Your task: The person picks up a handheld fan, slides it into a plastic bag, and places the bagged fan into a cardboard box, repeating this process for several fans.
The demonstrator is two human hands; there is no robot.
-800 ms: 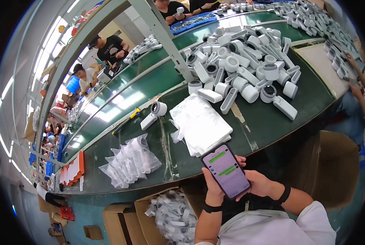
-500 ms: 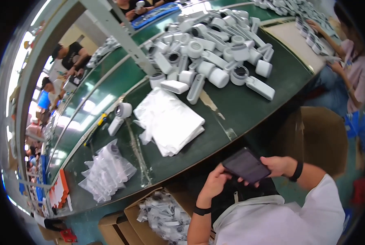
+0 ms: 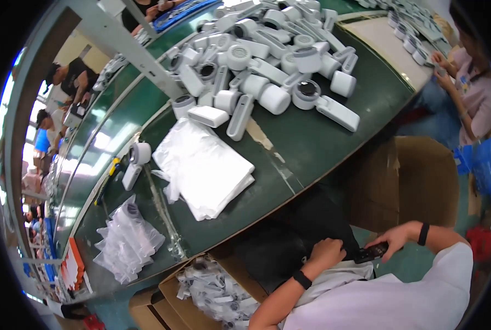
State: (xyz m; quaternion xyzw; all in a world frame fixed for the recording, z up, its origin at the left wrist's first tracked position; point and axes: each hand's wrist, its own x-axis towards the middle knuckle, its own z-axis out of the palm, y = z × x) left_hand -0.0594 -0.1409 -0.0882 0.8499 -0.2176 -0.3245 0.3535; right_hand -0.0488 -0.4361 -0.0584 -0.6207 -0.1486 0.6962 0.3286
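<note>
My right hand grips a dark smartphone, now low beside my lap and tilted so its back or edge shows. My left hand lies at the hem of my white shirt, over the black trousers. Its fingers are curled together, and what they hold, if anything, is hidden. On the green workbench ahead lie a stack of white plastic bags and a big heap of white-grey handheld fans.
Bagged fans lie at the bench's left, near a single fan and a yellow-black cutter. Below stands a cardboard box of bagged pieces; another carton is at right. A co-worker sits at far right.
The phone has gone from both hands to the right alone, lowered to the right. My left hand has let go of it and moved to my lap. The view has shifted slightly.
</note>
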